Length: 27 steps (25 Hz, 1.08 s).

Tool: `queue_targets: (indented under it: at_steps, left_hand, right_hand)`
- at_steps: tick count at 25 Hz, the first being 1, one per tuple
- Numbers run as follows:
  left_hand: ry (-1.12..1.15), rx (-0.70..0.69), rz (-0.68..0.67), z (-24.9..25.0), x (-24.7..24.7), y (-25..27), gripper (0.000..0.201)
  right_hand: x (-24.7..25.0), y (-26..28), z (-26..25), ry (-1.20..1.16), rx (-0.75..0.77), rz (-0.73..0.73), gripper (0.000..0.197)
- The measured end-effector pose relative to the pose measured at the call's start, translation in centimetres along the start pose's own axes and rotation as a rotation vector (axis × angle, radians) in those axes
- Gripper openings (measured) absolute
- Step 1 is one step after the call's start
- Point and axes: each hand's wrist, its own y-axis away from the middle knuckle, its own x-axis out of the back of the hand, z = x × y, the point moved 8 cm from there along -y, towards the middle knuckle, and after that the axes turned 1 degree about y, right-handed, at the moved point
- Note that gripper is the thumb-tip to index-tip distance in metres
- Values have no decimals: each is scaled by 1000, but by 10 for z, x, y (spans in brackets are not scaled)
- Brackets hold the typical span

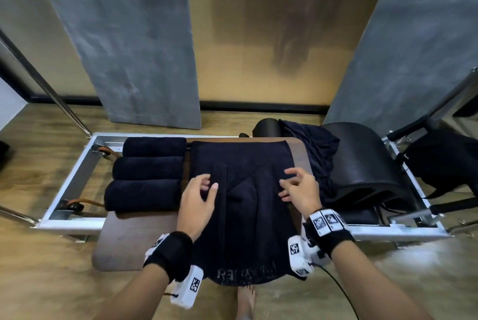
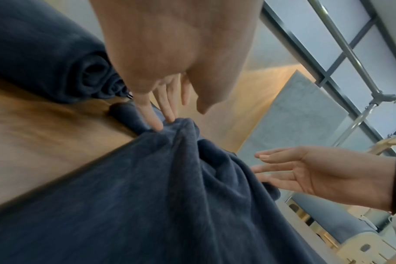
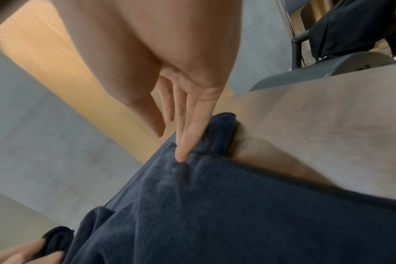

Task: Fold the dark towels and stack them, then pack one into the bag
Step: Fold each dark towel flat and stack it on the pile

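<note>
A person leaned over a brown padded bench (image 1: 134,237) set across a silver metal frame (image 1: 75,167), both hands at work on a dark towel (image 1: 245,216) spread along the bench's middle. The towel reached from the far edge to the near edge, where its end hung over with pale lettering showing. Its two side portions lay turned inward, leaving a ridge down the centre.

The left hand (image 1: 198,203) rested on the towel's left fold, its fingers (image 2: 155,119) held fairly straight with the tips touching a raised crease of cloth; no pinch could be made out. The right hand (image 1: 300,189) sat on the right fold with fingers spread and loosely bent, and the right wrist view showed straight fingertips (image 3: 183,151) pressing into the pile beside the towel's edge.

Three rolled towels (image 1: 146,172) lay side by side at the bench's left end, just beside the spread towel, the farthest one against the frame's far rail. Beyond the far right corner a heap of loose dark cloth (image 1: 313,149) rested against a black curved pad (image 1: 362,162). A black bag (image 1: 445,164) hung from the frame bars at the far right, well apart from the hands.

Both wrists carried black bands with white camera units bearing square printed markers. A bare foot (image 1: 245,304) stood on the wooden floor below the bench's near edge.
</note>
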Motion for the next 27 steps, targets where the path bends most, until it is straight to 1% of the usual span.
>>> queue_targets:
  at_steps: [1,2,4,6,8,10,13,15,16,18,19,20,22,23,24,25,26,27]
  left_hand:
    - [-57,5,44,-10,9,10,15]
    - [-117,32,48,-19,16,19,9]
    - [-241,129,-41,-36,19,41,13]
    - [-329,191,-122,-43,19,61,17]
    - [-339,223,-118,-43,24,72,20]
    - [-261,237,-35,-37,34,71,21]
    - [79,222,90,-23,49,57,15]
    - [238,220,126,-15,54,47,5]
    - [294,223,107,-13,53,44,8]
    - [315,212,-12,-12,43,48,44]
    - [250,174,-62,-12,40,56,55]
    - [150,102,-98,-13,38,66,54]
    - [-89,-96,-179,-15,31,93,27]
    - [-184,-156,-259,-18,26,108,22]
    - [-268,-193,-340,-22,21,121,25]
    - [-366,-222,-406,-26,18,131,32]
    - [-463,-258,-449,-30,18,140,40]
    - [-531,-285,-469,-31,19,145,46]
  right_hand:
    - [8,7,11,38,-9,27,14]
    - [15,16,24,101,-33,31,13]
    - [18,36,51,229,-114,-23,19]
    - [16,57,71,323,-173,-80,24]
    - [14,73,80,339,-183,-98,20]
    - [15,77,74,229,-165,-74,16]
    - [28,72,48,-63,-154,34,13]
    - [35,69,27,-229,-116,71,11]
    - [37,68,19,-295,-89,71,13]
    - [36,71,15,-337,-51,53,26]
    - [34,76,18,-298,-31,47,29]
    - [33,82,23,-199,-3,46,27]
    - [29,97,40,143,85,37,19]
    - [26,106,49,318,134,19,21]
    - [23,116,57,449,181,-2,21]
    - [19,124,61,525,241,-25,21]
    - [14,134,65,563,305,-54,20]
    - [10,143,67,593,362,-88,24]
